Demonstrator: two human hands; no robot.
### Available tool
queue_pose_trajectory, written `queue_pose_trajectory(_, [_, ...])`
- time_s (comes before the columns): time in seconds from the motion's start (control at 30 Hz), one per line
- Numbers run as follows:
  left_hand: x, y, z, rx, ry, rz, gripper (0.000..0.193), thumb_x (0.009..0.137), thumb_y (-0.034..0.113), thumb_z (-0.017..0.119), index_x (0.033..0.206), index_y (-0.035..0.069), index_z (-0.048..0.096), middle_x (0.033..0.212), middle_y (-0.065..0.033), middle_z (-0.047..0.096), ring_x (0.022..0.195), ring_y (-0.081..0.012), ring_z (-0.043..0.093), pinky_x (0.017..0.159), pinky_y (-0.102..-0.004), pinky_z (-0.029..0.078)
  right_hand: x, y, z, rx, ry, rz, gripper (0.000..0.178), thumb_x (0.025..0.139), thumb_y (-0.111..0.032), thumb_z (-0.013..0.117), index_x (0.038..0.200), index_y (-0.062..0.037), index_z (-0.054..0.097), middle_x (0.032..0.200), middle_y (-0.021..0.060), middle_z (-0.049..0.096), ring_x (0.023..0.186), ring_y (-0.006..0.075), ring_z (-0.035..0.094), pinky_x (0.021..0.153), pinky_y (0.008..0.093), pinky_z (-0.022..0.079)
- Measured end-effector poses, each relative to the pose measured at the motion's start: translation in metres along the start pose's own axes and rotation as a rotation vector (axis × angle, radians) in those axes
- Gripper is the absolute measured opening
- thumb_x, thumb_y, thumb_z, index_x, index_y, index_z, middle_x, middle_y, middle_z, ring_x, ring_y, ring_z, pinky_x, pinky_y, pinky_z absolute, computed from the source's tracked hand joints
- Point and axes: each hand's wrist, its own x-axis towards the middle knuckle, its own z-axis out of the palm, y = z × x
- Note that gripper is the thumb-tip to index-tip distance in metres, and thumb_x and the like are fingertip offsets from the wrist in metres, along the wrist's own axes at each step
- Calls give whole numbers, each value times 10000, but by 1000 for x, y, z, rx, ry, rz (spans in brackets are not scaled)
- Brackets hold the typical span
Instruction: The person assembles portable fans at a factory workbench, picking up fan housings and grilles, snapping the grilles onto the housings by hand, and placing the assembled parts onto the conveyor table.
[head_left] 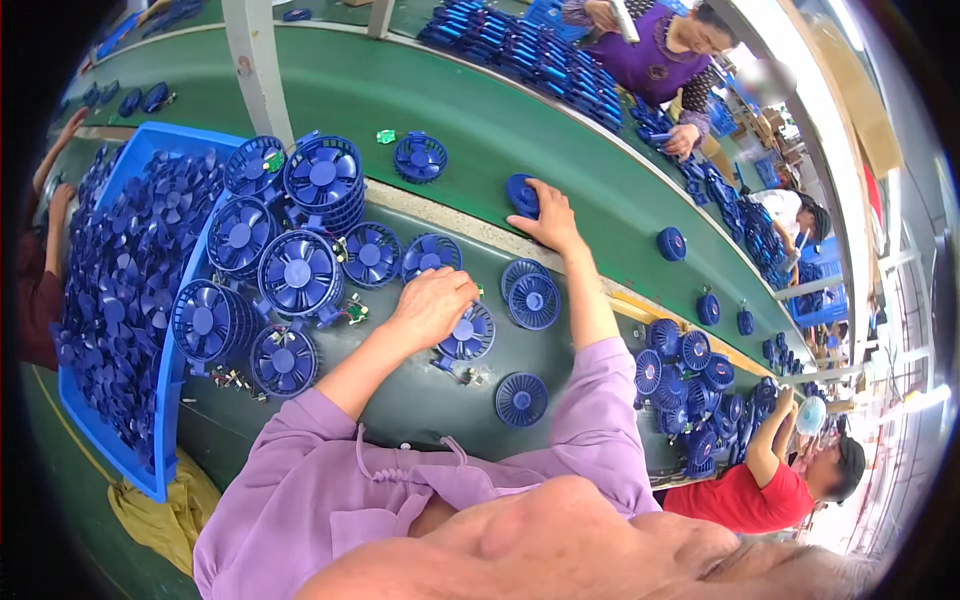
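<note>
My left hand (432, 308) is closed at the edge of a blue fan (468, 335) lying on the dark green bench, its bent fingers covering the upper part of the housing. A speck of green shows by those fingertips, and loose wires lie below the fan. Farther off, my right hand (548, 220) reaches over the conveyor belt, thumb and fingers around a round blue fan housing (520, 194). Between my arms rest a pair of overlapping blue grilles (533, 300) and a single grille (521, 399) closer to me.
A blue crate (165, 400) of fan blades stands left, beside stacked blue fans (300, 273) and a small circuit board (355, 309). The green belt (600, 215) carries another fan (420, 157) and a loose board (386, 136). Co-workers sit across the belt and at right, near piled fans (685, 375).
</note>
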Motion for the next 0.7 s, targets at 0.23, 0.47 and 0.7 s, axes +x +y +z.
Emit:
queue_pose_trajectory(0.23, [17,13,-18,-128,88,-30,124,836,140,635,926,59,661,1000,-95,654,969,-303,604,832,-397,489,-47,1,-21,200,-20,25,663,654,-404,775,1244,-170,583,1086,191,632,1050,371,582,941,435,467])
queue_pose_trajectory(0.47, [96,-81,-1,351,361,-227,464,878,253,619,1197,-76,547,1224,-264,571,1178,-407,511,983,-466,422,-135,-23,-43,244,83,-72,680,692,-445,774,1234,-87,572,1190,182,608,1117,360,563,990,440,427])
queue_pose_trajectory(0.7, [131,-184,28,347,81,-695,547,891,348,593,1221,-77,494,1157,-297,589,1081,-465,566,921,-512,469,-171,-61,-60,33,-35,83,564,703,-381,768,1210,-197,603,1359,117,472,1292,355,395,1030,625,272])
